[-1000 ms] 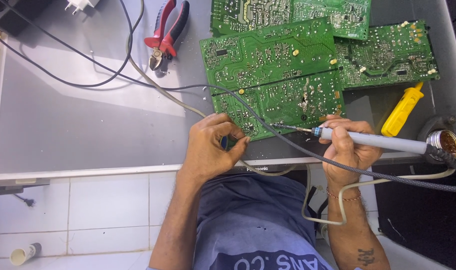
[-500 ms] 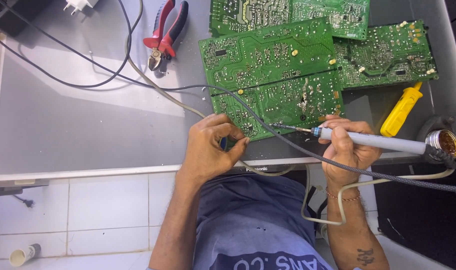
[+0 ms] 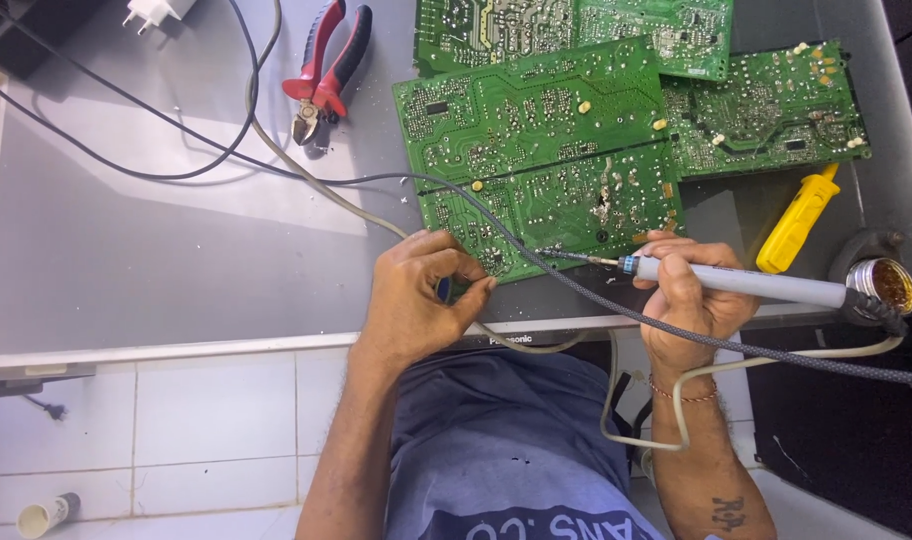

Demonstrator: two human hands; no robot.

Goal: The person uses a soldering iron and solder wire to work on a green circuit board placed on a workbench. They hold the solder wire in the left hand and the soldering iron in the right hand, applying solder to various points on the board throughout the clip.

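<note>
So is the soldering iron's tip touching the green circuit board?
Touching: the head view shows the soldering iron, in the right hand, with its tip on the circuit board's lower edge.

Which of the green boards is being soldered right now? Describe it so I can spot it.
On the grey panel, find the cluster of green circuit boards at the top right. It is the nearest, largest circuit board, overlapping the others. The left hand pinches its lower edge, and the soldering iron tip touches there.

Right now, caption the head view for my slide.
Right hand touches soldering iron to green circuit board; left hand steadies its edge.
</note>
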